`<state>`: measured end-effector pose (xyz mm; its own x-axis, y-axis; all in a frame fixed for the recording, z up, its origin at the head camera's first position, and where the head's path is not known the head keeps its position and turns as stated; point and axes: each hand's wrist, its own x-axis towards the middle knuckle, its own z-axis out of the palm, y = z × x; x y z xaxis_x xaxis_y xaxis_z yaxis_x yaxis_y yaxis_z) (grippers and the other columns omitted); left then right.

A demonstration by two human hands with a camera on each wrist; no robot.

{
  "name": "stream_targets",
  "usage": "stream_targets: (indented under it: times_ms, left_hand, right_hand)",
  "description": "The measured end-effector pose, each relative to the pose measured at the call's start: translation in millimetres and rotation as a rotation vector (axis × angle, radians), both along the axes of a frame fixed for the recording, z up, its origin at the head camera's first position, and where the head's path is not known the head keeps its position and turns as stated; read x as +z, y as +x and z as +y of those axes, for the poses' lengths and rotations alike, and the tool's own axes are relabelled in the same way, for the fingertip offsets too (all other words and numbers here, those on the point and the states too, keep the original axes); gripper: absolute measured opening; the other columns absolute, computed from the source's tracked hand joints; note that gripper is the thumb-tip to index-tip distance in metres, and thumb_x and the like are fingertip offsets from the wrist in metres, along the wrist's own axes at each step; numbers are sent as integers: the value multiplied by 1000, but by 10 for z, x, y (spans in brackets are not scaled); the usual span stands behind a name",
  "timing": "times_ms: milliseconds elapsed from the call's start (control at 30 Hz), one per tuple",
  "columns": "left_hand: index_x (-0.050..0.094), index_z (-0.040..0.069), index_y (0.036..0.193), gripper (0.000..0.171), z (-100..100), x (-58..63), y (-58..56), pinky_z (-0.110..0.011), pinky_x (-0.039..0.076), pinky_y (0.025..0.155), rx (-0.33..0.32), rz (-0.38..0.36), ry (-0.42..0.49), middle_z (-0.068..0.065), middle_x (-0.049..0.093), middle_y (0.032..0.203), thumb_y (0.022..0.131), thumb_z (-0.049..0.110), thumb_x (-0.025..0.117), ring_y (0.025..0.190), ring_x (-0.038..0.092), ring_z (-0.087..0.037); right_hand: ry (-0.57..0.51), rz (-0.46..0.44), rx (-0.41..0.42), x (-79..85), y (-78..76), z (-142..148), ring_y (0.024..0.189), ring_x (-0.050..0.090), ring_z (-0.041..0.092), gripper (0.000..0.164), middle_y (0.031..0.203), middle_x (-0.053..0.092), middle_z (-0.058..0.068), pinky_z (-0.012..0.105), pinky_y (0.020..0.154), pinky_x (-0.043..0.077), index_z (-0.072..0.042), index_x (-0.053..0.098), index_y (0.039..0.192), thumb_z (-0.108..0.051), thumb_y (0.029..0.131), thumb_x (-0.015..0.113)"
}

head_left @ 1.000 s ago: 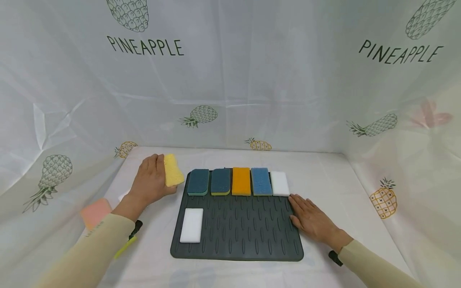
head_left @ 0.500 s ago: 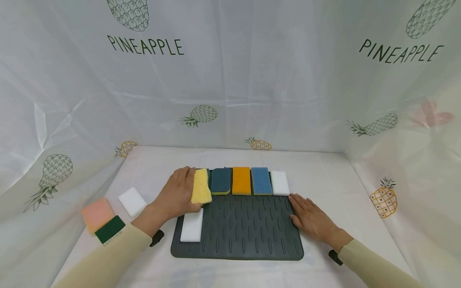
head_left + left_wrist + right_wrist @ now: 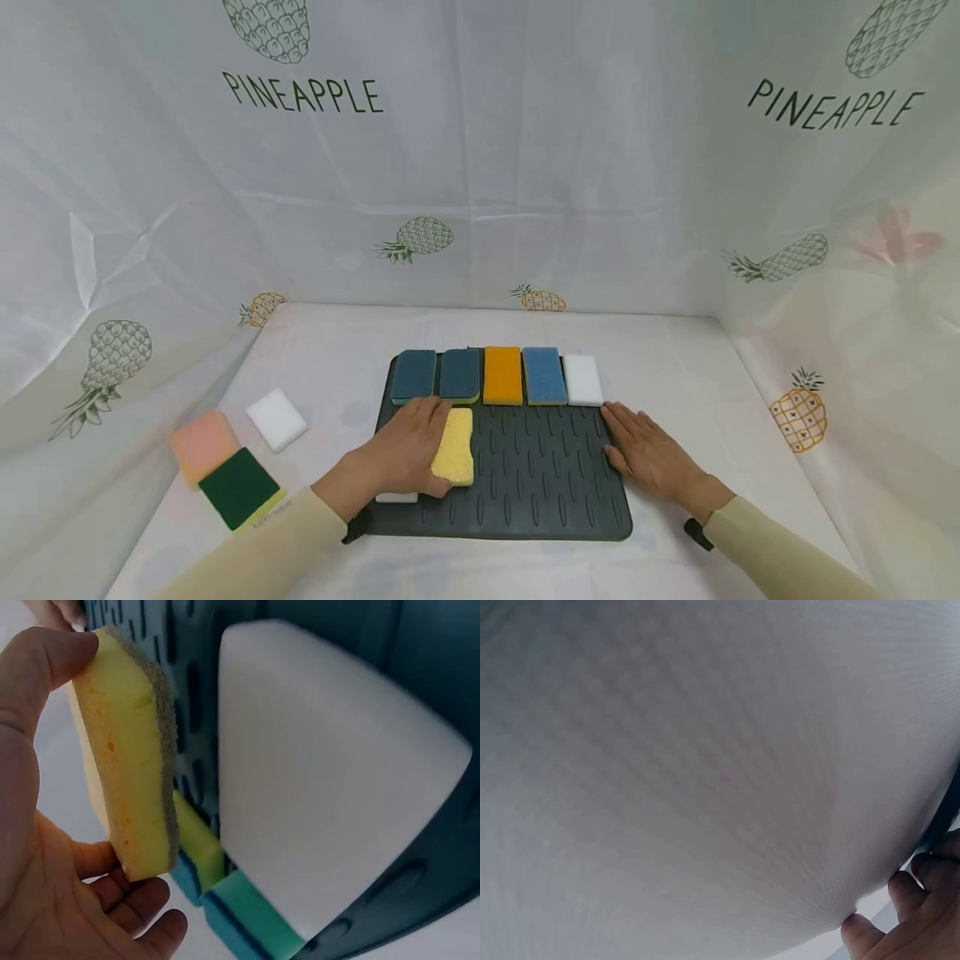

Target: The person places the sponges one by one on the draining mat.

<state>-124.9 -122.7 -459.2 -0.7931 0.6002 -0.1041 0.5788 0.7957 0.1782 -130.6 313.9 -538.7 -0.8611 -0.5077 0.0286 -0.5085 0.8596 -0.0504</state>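
The left hand (image 3: pixel 405 450) pinched a yellow sponge (image 3: pixel 456 450) between thumb and fingers, holding it over the left part of a dark ribbed mat (image 3: pixel 555 492), just on the near side of a row of pads; whether it touched the mat could not be told. That row closed off the mat's far edge: a dark blue sponge (image 3: pixel 413 377), a second dark blue sponge (image 3: pixel 459 375), an orange sponge (image 3: pixel 502 375), a lighter blue sponge (image 3: pixel 544 377) and, at the right end, a white pad (image 3: pixel 582 380). Under the left hand and wrist lay a white block (image 3: pixel 322 780), mostly hidden from the head view but large in the left wrist view. The right hand (image 3: pixel 652 458) rested at the mat's right edge, fingers extended and gripping nothing, fingertips near the white pad's corner. Left of the mat, on the white-covered table (image 3: pixel 652 342), lay a pink sponge (image 3: pixel 203 446), a dark green sponge (image 3: pixel 240 487) close against it, and a separate white piece (image 3: pixel 277 419); the left sleeve (image 3: pixel 277 542) reached in beside the green one. A pineapple-printed sheet (image 3: pixel 555 167) walled the back and sides.
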Motion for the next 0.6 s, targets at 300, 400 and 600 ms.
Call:
stream_targets:
  times_ms: [300, 400, 600]
  left_hand:
    - [39, -6, 156, 107, 36, -47, 94, -51, 42, 120, 0, -71, 0, -24, 45, 155, 80, 54, 84, 139, 47, -38]
    - [40, -6, 156, 107, 30, -73, 94, -50, 43, 119, -1, -62, 0, -23, 47, 154, 79, 53, 85, 136, 48, -36]
    - [40, -6, 155, 107, 19, -128, 85, -50, 43, 119, 8, -61, 1, -23, 47, 154, 78, 54, 84, 136, 48, -36]
  right_hand:
    - [4, -2, -3, 11, -3, -1, 153, 39, 41, 67, 166, 39, 23, 59, 123, 36, 5, 36, 161, -35, 110, 53]
    - [4, -4, -3, 9, -1, -2, 153, 39, 42, 67, 166, 39, 23, 60, 122, 37, 5, 36, 161, -35, 110, 53]
    - [-1, -9, -5, 3, 1, 0, 154, 39, 41, 66, 166, 39, 23, 60, 123, 36, 5, 36, 161, -35, 110, 53]
